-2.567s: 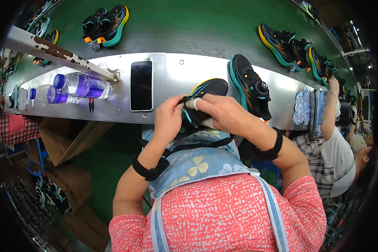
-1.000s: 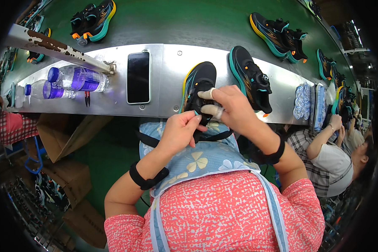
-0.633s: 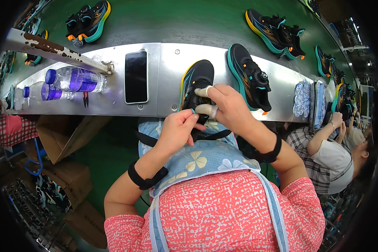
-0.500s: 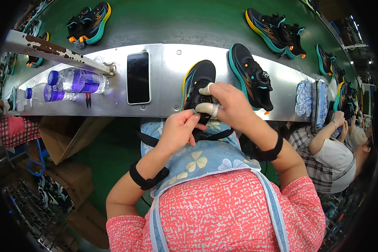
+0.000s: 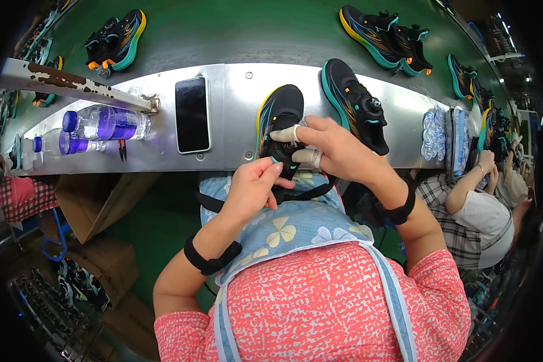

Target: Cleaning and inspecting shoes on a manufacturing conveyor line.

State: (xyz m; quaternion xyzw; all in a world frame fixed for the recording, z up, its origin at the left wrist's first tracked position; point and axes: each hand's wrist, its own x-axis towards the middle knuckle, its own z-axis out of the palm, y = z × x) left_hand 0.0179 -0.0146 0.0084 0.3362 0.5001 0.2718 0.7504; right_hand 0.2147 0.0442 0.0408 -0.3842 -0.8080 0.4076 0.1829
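A black sneaker (image 5: 288, 101) with a yellow and teal sole lies on the metal ledge, its toe pointing away from me. My left hand (image 5: 247, 190) pinches a small teal piece at the shoe's opening, near the heel. Pale covers sit on the thumb and index finger of my right hand (image 5: 339, 149), and those fingers are bent over the sneaker's tongue, gripping there. What lies under the fingertips is partly hidden. Just to the right stands a matching sneaker (image 5: 346, 87) with a round dial on it, apart from my hands.
A phone (image 5: 193, 114) lies left of the shoe; water bottles (image 5: 117, 122) stand beyond it, under a chipped metal bar (image 5: 72, 84). Sneaker pairs (image 5: 383, 39) sit on the green belt (image 5: 241, 36). Bundled clear-blue packets (image 5: 433, 133) lie at right, near another person's arm (image 5: 469, 187).
My right fingers have moved from the heel side up across the sneaker's tongue. My left hand keeps its pinch. Shoes on the belt appear slightly farther left, as the whole view shifts a little.
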